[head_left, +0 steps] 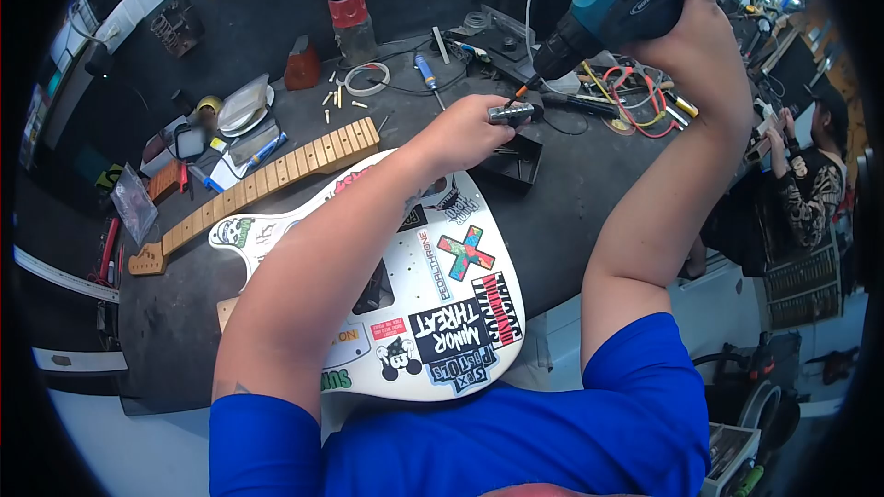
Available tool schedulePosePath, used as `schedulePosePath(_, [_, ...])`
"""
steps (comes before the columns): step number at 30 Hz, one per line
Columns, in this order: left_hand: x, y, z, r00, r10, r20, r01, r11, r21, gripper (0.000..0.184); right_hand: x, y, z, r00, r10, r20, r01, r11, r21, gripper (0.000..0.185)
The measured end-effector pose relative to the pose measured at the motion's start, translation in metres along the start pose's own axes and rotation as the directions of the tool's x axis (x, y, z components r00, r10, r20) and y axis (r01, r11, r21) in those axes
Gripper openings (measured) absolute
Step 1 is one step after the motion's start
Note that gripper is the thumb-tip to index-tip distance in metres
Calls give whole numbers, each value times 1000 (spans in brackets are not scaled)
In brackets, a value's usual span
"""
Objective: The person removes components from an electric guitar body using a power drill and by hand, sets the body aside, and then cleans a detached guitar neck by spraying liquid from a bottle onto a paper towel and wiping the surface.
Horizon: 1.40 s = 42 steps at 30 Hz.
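Observation:
My right hand (677, 32) is wrapped round a teal and black cordless drill (617, 9), raised above the bench. The drill's bit points down and left. My left hand (470, 133) holds a small dark metallic part (511, 114) right at the bit's tip, over a black tray (511, 166). Under my left forearm lies a white guitar body (460, 313) covered in stickers, near my torso. A detached wooden guitar neck (267, 186) rests on the bench behind the body.
On the dark bench (552, 248) lie a blue screwdriver (426, 74), a white tape ring (366, 79), red and yellow cables (635, 101) and small pale pegs. A red-capped bottle (350, 23) stands at the back. Another person (810, 175) is at the far right.

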State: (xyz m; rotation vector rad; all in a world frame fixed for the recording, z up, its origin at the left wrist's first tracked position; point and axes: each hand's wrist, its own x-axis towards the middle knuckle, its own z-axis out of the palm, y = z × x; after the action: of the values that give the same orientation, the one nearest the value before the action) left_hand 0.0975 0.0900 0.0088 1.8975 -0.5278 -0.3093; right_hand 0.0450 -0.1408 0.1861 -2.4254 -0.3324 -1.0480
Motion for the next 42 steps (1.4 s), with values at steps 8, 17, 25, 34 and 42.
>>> schedulePosePath(8, [-2,11,-2,997,-70,42,69,997,32,33,-1,-3,-5,1000,3,28,-1,999,-49,91])
schedulePosePath(17, [-5,13,-2,998,-65,28,64,998,7,33,-7,-18,-5,998,68,-3,-68,981,-180,84])
schedulePosePath(25, [-1,2,0,999,-29,15,29,999,-29,31,-9,-7,-2,992,-120,-49,113,986,-126,85])
schedulePosePath(34, [-4,4,0,1000,-9,2,9,1000,-20,32,-4,0,-3,997,-75,-10,74,994,-83,85])
schedulePosePath(42, [-4,7,0,1000,-17,14,17,1000,3,32,-1,-2,-7,1000,-21,23,23,998,-54,86])
